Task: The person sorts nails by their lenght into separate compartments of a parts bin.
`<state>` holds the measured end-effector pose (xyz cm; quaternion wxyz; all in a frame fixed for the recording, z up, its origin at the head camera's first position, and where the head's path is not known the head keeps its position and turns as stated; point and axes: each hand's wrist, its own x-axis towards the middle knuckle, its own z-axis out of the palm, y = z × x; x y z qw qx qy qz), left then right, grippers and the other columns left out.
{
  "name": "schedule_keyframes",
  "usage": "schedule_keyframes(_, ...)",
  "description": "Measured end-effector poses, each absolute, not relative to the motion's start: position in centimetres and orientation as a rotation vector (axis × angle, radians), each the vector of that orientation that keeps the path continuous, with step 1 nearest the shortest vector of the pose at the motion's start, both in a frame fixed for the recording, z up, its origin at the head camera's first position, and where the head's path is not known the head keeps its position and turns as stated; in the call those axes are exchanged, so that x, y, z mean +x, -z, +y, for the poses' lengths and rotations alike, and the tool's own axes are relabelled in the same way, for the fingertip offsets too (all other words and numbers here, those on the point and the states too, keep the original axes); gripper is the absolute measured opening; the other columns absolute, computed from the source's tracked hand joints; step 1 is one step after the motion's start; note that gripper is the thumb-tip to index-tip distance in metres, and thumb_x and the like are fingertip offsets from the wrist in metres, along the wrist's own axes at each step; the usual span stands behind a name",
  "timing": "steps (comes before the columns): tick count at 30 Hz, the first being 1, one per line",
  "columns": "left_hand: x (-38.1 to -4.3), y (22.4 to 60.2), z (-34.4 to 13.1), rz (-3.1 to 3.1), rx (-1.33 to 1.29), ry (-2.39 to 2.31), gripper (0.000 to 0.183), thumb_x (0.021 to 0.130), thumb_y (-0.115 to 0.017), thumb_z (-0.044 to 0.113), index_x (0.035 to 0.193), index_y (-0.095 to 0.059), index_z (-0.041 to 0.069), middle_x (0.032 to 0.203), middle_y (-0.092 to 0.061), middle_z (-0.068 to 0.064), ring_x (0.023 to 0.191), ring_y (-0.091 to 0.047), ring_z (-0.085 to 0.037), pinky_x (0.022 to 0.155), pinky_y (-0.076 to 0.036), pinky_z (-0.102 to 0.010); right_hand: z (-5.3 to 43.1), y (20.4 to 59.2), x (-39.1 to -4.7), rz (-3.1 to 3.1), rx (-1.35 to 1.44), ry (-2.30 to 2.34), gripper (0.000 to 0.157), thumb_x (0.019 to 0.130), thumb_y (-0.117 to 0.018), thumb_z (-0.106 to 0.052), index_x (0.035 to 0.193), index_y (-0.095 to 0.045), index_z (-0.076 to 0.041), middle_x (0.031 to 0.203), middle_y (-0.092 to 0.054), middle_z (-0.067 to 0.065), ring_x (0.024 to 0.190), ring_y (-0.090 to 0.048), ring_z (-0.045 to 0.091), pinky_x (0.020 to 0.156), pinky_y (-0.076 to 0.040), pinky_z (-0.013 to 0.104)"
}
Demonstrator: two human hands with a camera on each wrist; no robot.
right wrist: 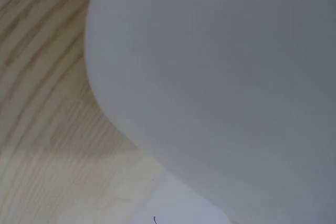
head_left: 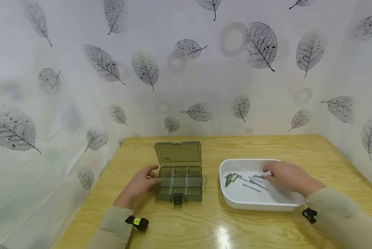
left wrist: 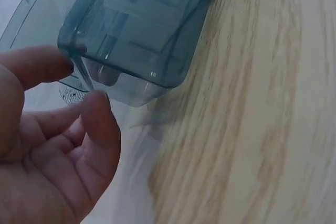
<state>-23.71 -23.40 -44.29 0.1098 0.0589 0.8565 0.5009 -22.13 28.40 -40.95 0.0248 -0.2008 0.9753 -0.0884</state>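
A smoky translucent compartment box [head_left: 163, 196] stands on the table with its lid [head_left: 181, 154] raised at the back. My left hand [head_left: 140, 183] holds the box by its left side. The left wrist view shows the curled digits of this hand [left wrist: 63, 145] at a corner of the box [left wrist: 142, 35]. To the right, a white tray [head_left: 251, 203] contains several nails [head_left: 251, 187] and a cluster of brass-coloured screws or anchors [head_left: 229, 180]. My right hand [head_left: 290, 176] reaches over the tray's right part, thumb and index apart beside the nails. In the right wrist view the tray wall [right wrist: 210, 87] hides this hand.
The wooden table [head_left: 189, 224] carries the box at left of centre and the tray at right. A leaf-printed sheet [head_left: 186, 83] hangs behind the table and along both sides. A small latch [head_left: 177, 199] juts from the front of the box.
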Motion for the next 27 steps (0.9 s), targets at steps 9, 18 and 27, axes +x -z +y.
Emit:
schedule_keyframes(9, -23.5, 45.1, -23.9, 2.249, 0.239, -1.689, 0.062, 0.1, -0.063, 0.009, 0.155, -0.035, 0.0, 0.111, -0.05, -0.016, 0.077, -0.051, -0.021, 0.064, -0.053, -0.034, 28.2, 42.7, -23.2, 3.009, -0.684, 0.288, 0.011, 0.087, -0.07, -0.008, 0.089, -0.069, -0.019, 0.088, -0.065, -0.007, 0.083, -0.062, 0.016, 0.08, -0.054, 0.048)
schedule_keyframes(18, -23.3, 45.9, -24.0, 2.139, 0.206, -1.802, 0.062, 0.1, -0.06, 0.004, 0.155, -0.031, -0.002, 0.105, -0.051, -0.012, 0.081, -0.051, -0.02, 0.061, -0.051, -0.029, 27.6, 43.0, -22.8, 2.99, -0.656, 0.298, 0.02, 0.083, -0.069, -0.004, 0.078, -0.064, -0.022, 0.076, -0.057, -0.012, 0.07, -0.05, 0.009, 0.07, -0.049, 0.037)
schedule_keyframes(27, -23.1, 46.2, -24.1, 2.095, 0.215, -1.858, 0.063, 0.101, -0.059, 0.006, 0.156, -0.029, -0.002, 0.103, -0.048, -0.009, 0.075, -0.047, -0.016, 0.061, -0.049, -0.028, 27.5, 42.9, -22.5, 3.011, -0.674, 0.286, 0.023, 0.084, -0.067, -0.006, 0.074, -0.056, -0.024, 0.069, -0.05, -0.011, 0.064, -0.045, 0.008, 0.063, -0.043, 0.031)
